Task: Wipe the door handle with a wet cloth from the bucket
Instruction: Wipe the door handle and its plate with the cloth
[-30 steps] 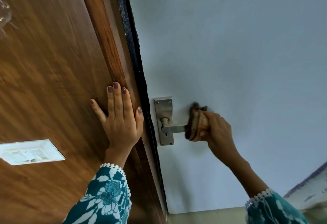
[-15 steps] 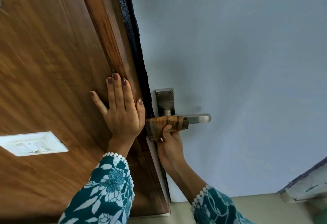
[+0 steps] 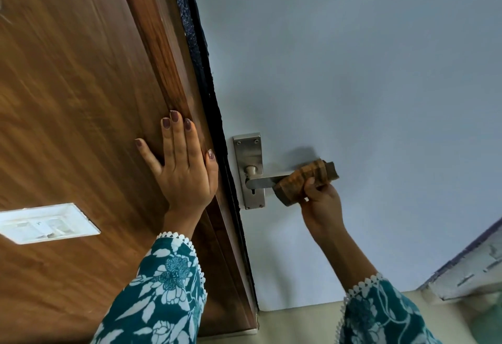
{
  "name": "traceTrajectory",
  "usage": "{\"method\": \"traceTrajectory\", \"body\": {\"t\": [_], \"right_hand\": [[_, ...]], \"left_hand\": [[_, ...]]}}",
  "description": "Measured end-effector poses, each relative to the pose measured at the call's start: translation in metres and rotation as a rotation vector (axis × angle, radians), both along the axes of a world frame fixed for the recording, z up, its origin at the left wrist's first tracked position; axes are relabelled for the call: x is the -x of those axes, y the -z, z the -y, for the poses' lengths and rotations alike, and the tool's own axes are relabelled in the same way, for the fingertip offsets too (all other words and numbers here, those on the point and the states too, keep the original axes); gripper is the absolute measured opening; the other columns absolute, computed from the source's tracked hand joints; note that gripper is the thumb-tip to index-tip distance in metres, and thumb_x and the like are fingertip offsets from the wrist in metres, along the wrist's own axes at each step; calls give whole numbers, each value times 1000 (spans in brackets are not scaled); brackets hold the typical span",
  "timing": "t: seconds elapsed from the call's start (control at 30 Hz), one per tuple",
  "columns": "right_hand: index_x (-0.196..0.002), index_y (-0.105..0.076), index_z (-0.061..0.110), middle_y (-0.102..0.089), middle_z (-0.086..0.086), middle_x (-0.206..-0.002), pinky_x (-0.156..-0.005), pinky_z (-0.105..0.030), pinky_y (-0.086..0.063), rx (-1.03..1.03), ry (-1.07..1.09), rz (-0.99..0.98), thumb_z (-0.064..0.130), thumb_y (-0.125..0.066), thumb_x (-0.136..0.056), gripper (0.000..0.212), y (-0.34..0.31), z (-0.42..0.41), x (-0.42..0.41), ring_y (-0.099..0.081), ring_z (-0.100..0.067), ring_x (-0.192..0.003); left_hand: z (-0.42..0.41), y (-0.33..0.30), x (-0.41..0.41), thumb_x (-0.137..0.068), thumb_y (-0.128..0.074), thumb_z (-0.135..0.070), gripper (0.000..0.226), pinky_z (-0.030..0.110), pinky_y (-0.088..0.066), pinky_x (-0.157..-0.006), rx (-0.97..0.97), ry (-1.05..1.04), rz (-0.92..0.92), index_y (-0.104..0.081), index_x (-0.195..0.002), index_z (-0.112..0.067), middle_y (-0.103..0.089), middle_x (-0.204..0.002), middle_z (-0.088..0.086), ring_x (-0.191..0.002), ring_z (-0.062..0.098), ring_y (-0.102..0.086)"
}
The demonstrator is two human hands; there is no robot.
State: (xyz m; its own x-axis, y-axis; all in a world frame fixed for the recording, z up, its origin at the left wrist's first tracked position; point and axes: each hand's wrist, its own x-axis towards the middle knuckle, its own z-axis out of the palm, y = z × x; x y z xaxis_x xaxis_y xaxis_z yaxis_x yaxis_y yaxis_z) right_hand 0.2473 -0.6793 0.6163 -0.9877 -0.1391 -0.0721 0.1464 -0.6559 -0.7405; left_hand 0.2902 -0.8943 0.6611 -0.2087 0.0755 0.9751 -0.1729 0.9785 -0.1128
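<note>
A steel lever door handle (image 3: 264,180) on a steel backplate (image 3: 248,153) is fixed to the pale blue door (image 3: 353,85). A brown striped cloth (image 3: 301,180) is wrapped over the outer half of the lever. My right hand (image 3: 322,199) grips the cloth from below, thumb up against it, so the lever's tip is hidden. My left hand (image 3: 180,165) lies flat, fingers spread, on the brown wooden frame (image 3: 152,58) just left of the door's edge. No bucket is in view.
A white switch plate (image 3: 49,222) sits on the wooden panel at lower left. A black strip (image 3: 201,71) runs between frame and door. A white ledge with a blue edge (image 3: 467,270) juts in at lower right; beige floor (image 3: 298,322) lies below.
My right hand and the cloth have slid right along the lever, from beside the backplate out to its end. My left hand has stayed flat on the frame.
</note>
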Motion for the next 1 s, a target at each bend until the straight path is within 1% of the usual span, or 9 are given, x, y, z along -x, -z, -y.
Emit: {"method": "traceTrajectory", "body": {"t": [0.17,0.27,0.37,0.53,0.63,0.7,0.77,0.9,1.0], "right_hand": [[-114,-52,8,-61,-3,-98,-83,-27,-46,-366,27,-243,-6,-46,-90,28,0,-27,6,-59,-13,-93],[-101,-59,20,-62,1,-93,-81,-26,-46,-488,59,-389,8,-54,-85,20,-18,-46,8,-58,-12,-90],[-92,-62,23,-62,0,-89,-81,-25,-46,-486,33,-466,13,-52,-84,16,-27,-64,0,-58,-12,-88],[-120,-58,11,-66,-8,-109,-90,-36,-46,-210,-205,-218,20,-63,-81,41,-10,-74,-31,-61,-21,-100],[-123,-55,0,-66,-16,-113,-92,-48,-48,-2,-446,-48,14,-60,-83,44,-7,-65,-47,-63,-30,-101],[-120,-55,-5,-63,-21,-114,-84,-48,-53,20,-503,35,6,-48,-85,38,-4,-58,-52,-63,-34,-100],[-121,-50,-12,-59,-26,-114,-81,-47,-54,-76,-494,99,7,-48,-86,40,0,-54,-55,-60,-36,-99],[-100,-64,-7,-66,-24,-103,-77,-39,-52,-295,-293,204,18,-48,-95,31,10,-58,-51,-65,-31,-89],[-111,-66,8,-71,-15,-108,-88,-45,-52,-290,-291,181,46,-37,-96,50,15,-71,-51,-67,-29,-102]], "left_hand": [[-2,-2,-1,-97,-38,-25,65,55,-1,-114,-12,-9,3,-5,-151,-12,7,-160,-4,-147,18,-5],[-3,-2,-1,-98,-38,-25,64,54,0,-114,-20,-17,22,-6,-151,-11,4,-161,0,-147,18,-4],[-15,-1,-6,-97,-41,-18,60,57,-4,-114,-156,9,47,-14,-149,-5,-23,-153,18,-147,20,-6],[-87,16,-49,-95,-42,-10,51,50,-30,-111,-376,604,324,-28,-143,-1,-35,-149,18,-140,27,-33],[-126,29,-72,-94,-41,-49,55,27,-36,-108,-913,888,642,-35,-141,-20,-41,-147,2,-135,9,-39],[-138,25,-72,-82,-43,-63,63,31,-39,-107,-1500,920,781,-42,-135,-30,-47,-143,-1,-127,11,-48],[-138,25,-66,-76,-55,-53,52,40,-48,-97,-1951,960,837,-57,-121,-27,-64,-123,2,-111,17,-61],[-136,30,-64,-88,-60,-20,11,38,-54,-73,-2028,904,834,-66,-97,-17,-72,-94,6,-91,23,-67],[-135,38,-62,-93,-52,-9,15,36,-54,-66,-2026,853,788,-66,-93,-12,-71,-87,9,-84,25,-66]]}}
